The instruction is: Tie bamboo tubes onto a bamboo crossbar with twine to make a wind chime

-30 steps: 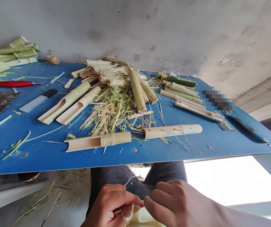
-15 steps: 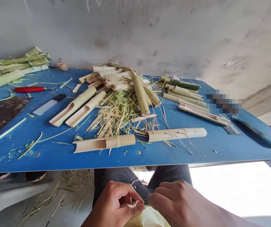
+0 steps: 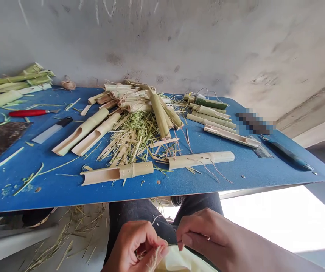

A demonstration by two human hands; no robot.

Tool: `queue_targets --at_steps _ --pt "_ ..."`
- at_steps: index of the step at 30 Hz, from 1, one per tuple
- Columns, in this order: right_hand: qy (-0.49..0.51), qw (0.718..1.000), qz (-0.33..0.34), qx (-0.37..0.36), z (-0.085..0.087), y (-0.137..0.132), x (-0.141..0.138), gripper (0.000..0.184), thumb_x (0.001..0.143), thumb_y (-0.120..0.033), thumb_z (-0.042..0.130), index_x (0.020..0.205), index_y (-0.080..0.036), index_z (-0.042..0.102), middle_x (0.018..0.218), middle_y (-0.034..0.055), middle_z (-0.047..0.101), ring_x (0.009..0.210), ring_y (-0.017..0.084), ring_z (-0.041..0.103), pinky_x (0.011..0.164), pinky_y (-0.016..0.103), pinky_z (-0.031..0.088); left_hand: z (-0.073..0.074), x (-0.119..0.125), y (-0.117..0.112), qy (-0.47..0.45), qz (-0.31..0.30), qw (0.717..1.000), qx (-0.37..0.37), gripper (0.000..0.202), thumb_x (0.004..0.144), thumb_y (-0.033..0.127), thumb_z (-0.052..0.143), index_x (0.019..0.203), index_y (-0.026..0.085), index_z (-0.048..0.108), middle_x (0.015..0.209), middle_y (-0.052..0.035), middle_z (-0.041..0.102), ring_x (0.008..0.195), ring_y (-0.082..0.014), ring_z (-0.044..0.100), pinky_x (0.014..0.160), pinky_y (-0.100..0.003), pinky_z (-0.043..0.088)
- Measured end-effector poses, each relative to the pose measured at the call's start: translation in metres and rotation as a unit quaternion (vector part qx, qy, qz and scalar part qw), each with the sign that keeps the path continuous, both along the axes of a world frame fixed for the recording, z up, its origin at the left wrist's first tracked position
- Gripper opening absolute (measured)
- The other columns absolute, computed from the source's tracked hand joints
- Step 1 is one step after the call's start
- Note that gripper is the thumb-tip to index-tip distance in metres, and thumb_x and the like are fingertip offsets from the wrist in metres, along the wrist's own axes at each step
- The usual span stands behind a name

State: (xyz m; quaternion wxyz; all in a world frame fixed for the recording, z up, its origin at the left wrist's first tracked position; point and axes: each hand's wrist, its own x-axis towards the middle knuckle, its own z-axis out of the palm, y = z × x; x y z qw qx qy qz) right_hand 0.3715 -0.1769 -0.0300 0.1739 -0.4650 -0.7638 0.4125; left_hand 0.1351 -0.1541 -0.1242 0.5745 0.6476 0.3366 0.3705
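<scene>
Low in front of my lap, my left hand (image 3: 139, 243) is closed in a pinch on a piece of frayed twine (image 3: 154, 257). My right hand (image 3: 204, 232) is beside it, thumb and fingertips pressed together on what looks like a thin strand of the same twine. The two hands are a small gap apart. Beneath them lies a pale yellow, cloth-like thing (image 3: 176, 261), mostly cut off by the frame. Closest on the table are a cut bamboo tube (image 3: 142, 169) and a longer bamboo tube (image 3: 202, 159) with string over it.
The blue table (image 3: 74, 196) holds a pile of bamboo pieces (image 3: 139, 100), shavings (image 3: 131, 139), a white-bladed knife (image 3: 51, 130), a red-handled tool (image 3: 28, 113), a rusty blade (image 3: 2, 141), a twine ball (image 3: 68, 84) and a dark-handled tool (image 3: 287, 153). Shavings (image 3: 66, 238) litter the floor.
My right hand has lifted slightly, its thumb now showing against the fingers. The left pinch has turned, showing more twine below the thumb. The whole view has shifted a little.
</scene>
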Motion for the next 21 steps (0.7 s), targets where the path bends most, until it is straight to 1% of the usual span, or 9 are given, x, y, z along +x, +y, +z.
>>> queue_targets --at_steps 3,6,8,11,14,15,17,19,21 --pt "-0.006 0.999 0.033 -0.003 0.011 -0.002 0.003 0.026 0.111 -0.021 0.046 0.109 -0.021 0.072 0.096 0.0031 0.08 0.078 0.012 0.072 0.064 0.021 0.049 0.006 0.0 0.0 0.001 -0.009 0.998 0.054 0.044 0.104 0.05 0.063 0.071 0.019 0.065 0.062 -0.0033 0.062 0.052 -0.0108 0.046 0.049 -0.022 0.036" --pt "-0.031 0.998 0.048 0.025 0.017 -0.01 0.004 0.021 0.109 -0.016 0.048 0.103 -0.02 0.068 0.09 0.0032 0.077 0.071 0.011 0.069 0.06 0.022 0.045 0.012 0.001 -0.001 -0.001 -0.008 0.997 0.076 0.044 0.103 0.049 0.063 0.07 0.02 0.066 0.06 -0.0035 0.062 0.052 -0.0116 0.048 0.049 -0.022 0.039" --pt "-0.067 0.994 0.047 0.071 0.018 -0.018 0.005 0.02 0.109 -0.017 0.048 0.099 -0.02 0.065 0.085 0.0039 0.075 0.068 0.012 0.066 0.058 0.024 0.044 0.015 0.001 -0.001 0.009 -0.001 0.997 0.075 0.046 0.101 0.052 0.065 0.069 0.02 0.066 0.06 -0.0041 0.062 0.052 -0.0124 0.05 0.049 -0.022 0.04" --pt "-0.126 0.98 0.052 0.147 0.018 -0.029 0.007 0.02 0.11 -0.022 0.047 0.099 -0.019 0.063 0.082 0.0052 0.072 0.064 0.014 0.062 0.055 0.028 0.042 0.018 0.001 -0.001 0.033 -0.011 0.998 0.043 0.048 0.098 0.056 0.069 0.068 0.018 0.066 0.062 -0.0046 0.064 0.056 -0.0131 0.056 0.052 -0.021 0.046" --pt "-0.166 0.966 0.061 0.19 0.02 -0.036 0.009 0.016 0.108 -0.019 0.05 0.098 -0.019 0.063 0.077 0.0034 0.068 0.059 0.015 0.058 0.051 0.03 0.039 0.023 0.002 -0.004 0.033 -0.011 0.999 0.041 0.049 0.096 0.058 0.073 0.069 0.018 0.067 0.062 -0.004 0.065 0.058 -0.0129 0.059 0.055 -0.021 0.047" --pt "-0.175 0.964 0.061 0.193 0.022 -0.038 0.01 0.013 0.105 -0.018 0.054 0.097 -0.019 0.063 0.076 0.0025 0.068 0.057 0.014 0.056 0.049 0.03 0.038 0.025 0.004 -0.007 0.029 -0.001 0.999 0.046 0.049 0.096 0.058 0.073 0.069 0.018 0.067 0.063 -0.0041 0.065 0.058 -0.0129 0.059 0.055 -0.021 0.047" --pt "-0.181 0.966 0.066 0.172 0.024 -0.04 0.011 0.005 0.1 -0.016 0.063 0.097 -0.019 0.064 0.078 0.0016 0.069 0.056 0.013 0.057 0.048 0.029 0.038 0.028 0.007 -0.012 0.02 0.018 0.998 0.051 0.051 0.097 0.06 0.07 0.069 0.018 0.067 0.064 -0.005 0.066 0.059 -0.013 0.058 0.056 -0.021 0.047" --pt "-0.173 0.971 0.076 0.146 0.027 -0.043 0.012 0.007 0.096 -0.017 0.07 0.099 -0.02 0.065 0.083 0.0014 0.072 0.06 0.014 0.062 0.051 0.028 0.043 0.031 0.009 -0.019 0.016 0.025 0.998 0.048 0.054 0.097 0.064 0.068 0.069 0.018 0.067 0.065 -0.0054 0.066 0.058 -0.0123 0.055 0.055 -0.021 0.045" --pt "-0.162 0.972 0.076 0.154 0.029 -0.045 0.013 0.009 0.097 -0.019 0.071 0.103 -0.021 0.066 0.088 0.002 0.074 0.067 0.015 0.067 0.057 0.027 0.048 0.032 0.009 -0.023 0.014 0.025 0.998 0.05 0.055 0.096 0.067 0.067 0.07 0.018 0.067 0.066 -0.0049 0.065 0.057 -0.0116 0.054 0.054 -0.021 0.043"
